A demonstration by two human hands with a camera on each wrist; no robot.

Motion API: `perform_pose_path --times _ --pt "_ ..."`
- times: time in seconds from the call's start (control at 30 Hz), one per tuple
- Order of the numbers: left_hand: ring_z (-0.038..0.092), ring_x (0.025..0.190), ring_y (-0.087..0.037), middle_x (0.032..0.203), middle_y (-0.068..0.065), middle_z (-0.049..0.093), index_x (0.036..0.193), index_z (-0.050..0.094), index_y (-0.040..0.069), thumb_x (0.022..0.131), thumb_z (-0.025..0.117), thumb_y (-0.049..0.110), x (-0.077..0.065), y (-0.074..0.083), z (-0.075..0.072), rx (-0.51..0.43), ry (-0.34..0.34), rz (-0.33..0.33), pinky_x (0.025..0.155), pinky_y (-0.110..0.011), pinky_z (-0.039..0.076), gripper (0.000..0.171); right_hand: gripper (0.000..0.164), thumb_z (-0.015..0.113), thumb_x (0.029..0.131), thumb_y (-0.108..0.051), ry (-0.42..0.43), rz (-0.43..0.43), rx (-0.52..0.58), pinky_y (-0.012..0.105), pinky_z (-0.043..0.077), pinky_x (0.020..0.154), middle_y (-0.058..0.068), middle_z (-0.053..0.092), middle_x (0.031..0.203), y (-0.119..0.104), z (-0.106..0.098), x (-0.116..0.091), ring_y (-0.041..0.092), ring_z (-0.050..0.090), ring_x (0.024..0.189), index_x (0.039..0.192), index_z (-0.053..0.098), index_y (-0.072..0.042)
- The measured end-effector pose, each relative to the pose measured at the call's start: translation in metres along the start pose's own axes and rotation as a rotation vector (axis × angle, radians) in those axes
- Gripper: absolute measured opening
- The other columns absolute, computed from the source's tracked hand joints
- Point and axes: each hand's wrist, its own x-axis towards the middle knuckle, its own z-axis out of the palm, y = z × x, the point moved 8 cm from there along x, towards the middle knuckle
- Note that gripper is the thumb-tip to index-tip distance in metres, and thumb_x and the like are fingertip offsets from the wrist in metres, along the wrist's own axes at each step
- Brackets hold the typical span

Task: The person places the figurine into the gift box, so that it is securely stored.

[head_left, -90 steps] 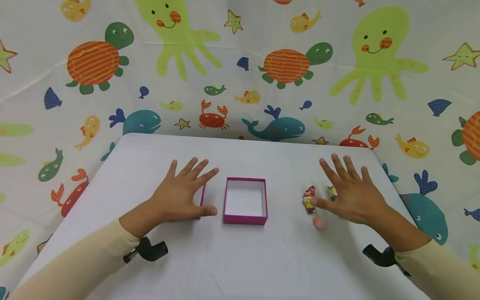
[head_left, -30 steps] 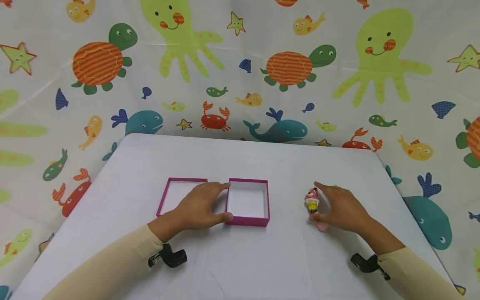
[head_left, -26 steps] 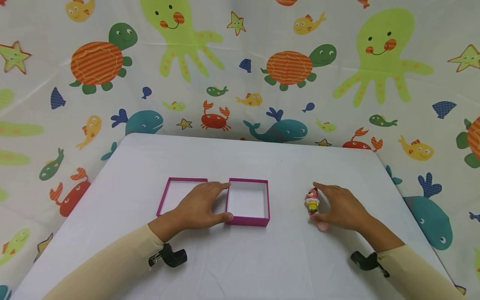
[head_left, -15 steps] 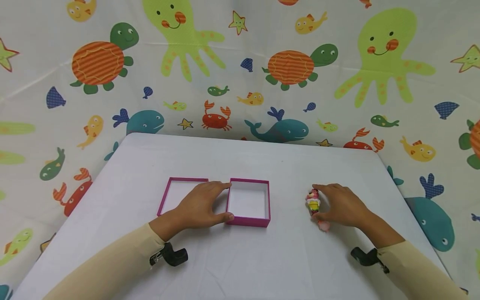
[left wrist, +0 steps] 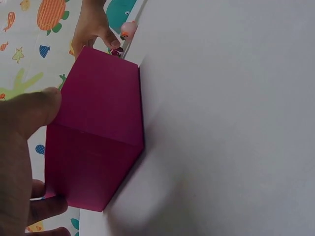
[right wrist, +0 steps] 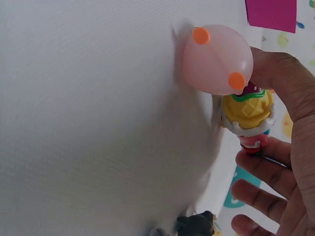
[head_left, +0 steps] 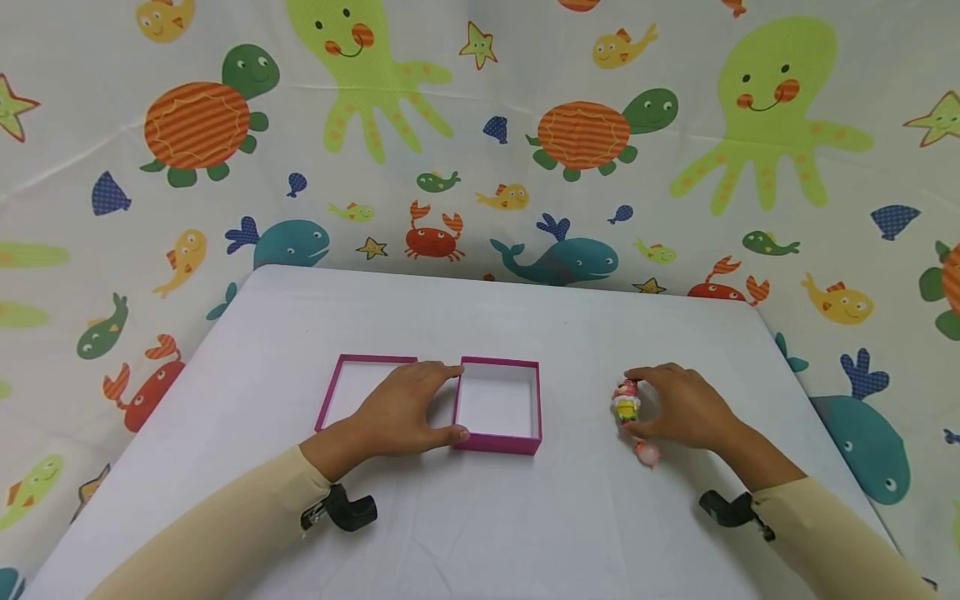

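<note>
On table (head_left: 525, 525), pink box (head_left: 498, 444), white inside, left hand (head_left: 397, 410) gripping

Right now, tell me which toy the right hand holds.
The slim figure with yellow middle, pinched in the right hand; the round pale pink toy and dark grey toy lie outside its grip.

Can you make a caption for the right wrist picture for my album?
A right hand pinches a pink-and-yellow figurine beside a round pink toy with orange spots.
</note>
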Motion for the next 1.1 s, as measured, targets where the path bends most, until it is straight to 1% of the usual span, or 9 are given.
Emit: perform_pose_path --times 0.1,0.2,0.37,0.7,0.87,1.1 --pt "0.047 0.139 -0.03 0.145 -0.006 0.057 0.152 0.049 0.014 0.081 0.074 0.065 0.0 0.0 0.0 0.002 -0.005 -0.005 0.116 -0.055 0.034 0.091 0.085 0.093 0.067 -0.053 0.009 -0.017 0.004 0.065 0.051 0.092 0.016 0.064 0.13 -0.002 -0.001 0.001 0.044 0.054 0.121 0.137 0.064 -0.015" --pt "0.047 0.139 -0.029 0.145 -0.006 0.057 0.152 0.049 0.015 0.08 0.073 0.066 0.001 0.0 0.0 0.002 -0.007 -0.007 0.116 -0.056 0.034 0.091 0.082 0.092 0.069 -0.054 0.035 -0.047 0.001 0.063 0.05 0.094 0.012 0.066 0.129 -0.005 -0.003 0.002 0.039 0.055 0.121 0.136 0.065 -0.016" --pt "0.047 0.139 -0.029 0.146 -0.005 0.057 0.152 0.049 0.015 0.08 0.073 0.067 0.001 -0.001 0.001 0.008 -0.01 -0.014 0.116 -0.056 0.034 0.092 0.081 0.09 0.07 -0.057 0.089 -0.097 0.014 0.061 0.05 0.095 0.011 0.066 0.128 -0.014 -0.011 0.004 0.037 0.056 0.12 0.136 0.065 -0.016" --pt "0.047 0.139 -0.028 0.146 -0.004 0.057 0.152 0.05 0.016 0.079 0.074 0.068 0.002 -0.002 0.003 0.006 -0.003 -0.015 0.115 -0.056 0.034 0.093 0.085 0.09 0.07 -0.054 0.132 -0.089 0.055 0.064 0.05 0.094 0.011 0.064 0.133 -0.032 -0.022 0.01 0.037 0.052 0.126 0.141 0.061 -0.018" --pt "0.047 0.139 -0.028 0.145 -0.004 0.057 0.151 0.05 0.015 0.079 0.075 0.068 0.002 -0.001 0.002 0.005 0.002 -0.007 0.115 -0.055 0.035 0.093 0.085 0.09 0.071 -0.055 0.16 -0.116 0.083 0.065 0.05 0.094 0.01 0.062 0.135 -0.046 -0.029 0.012 0.036 0.05 0.128 0.142 0.06 -0.019" --pt "0.046 0.139 -0.027 0.145 -0.004 0.057 0.151 0.05 0.015 0.079 0.075 0.067 0.002 0.0 0.001 0.004 -0.005 -0.008 0.115 -0.054 0.036 0.092 0.085 0.089 0.071 -0.057 0.199 -0.151 0.105 0.066 0.048 0.096 0.01 0.062 0.136 -0.062 -0.033 0.017 0.035 0.05 0.129 0.142 0.06 -0.019"
